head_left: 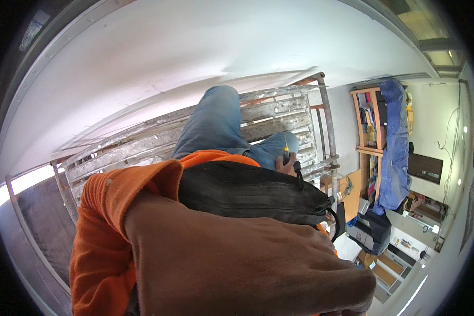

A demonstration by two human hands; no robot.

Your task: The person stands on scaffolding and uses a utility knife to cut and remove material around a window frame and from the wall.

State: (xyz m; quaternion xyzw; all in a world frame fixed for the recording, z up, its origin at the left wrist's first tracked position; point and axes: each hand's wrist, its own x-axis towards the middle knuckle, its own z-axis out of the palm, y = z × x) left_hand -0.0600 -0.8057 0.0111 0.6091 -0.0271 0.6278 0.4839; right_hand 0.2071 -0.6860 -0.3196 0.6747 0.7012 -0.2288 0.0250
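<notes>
My left hand (pixel 247 253) is very close to the camera and fills the lower middle, its back toward me and an orange sleeve (pixel 102 231) at its wrist. Its fingers bend away out of sight at the lower right, so I cannot see whether they hold anything. Beside my right thigh, my right hand (pixel 285 167) is closed around a screwdriver (pixel 286 154) with a yellow and black handle, its thin shaft pointing up. A black bag (pixel 247 190) lies across my front, between the two hands. My legs in blue jeans (pixel 210 118) are bent on a slatted platform.
The scaffold platform (pixel 274 109) has paint-splattered metal slats, with a rusty upright tube (pixel 326 121) at its right end. A large white surface (pixel 195 42) spans the far side. Lower down at right stand wooden shelves (pixel 361 118), partly draped with a blue tarp (pixel 395 152).
</notes>
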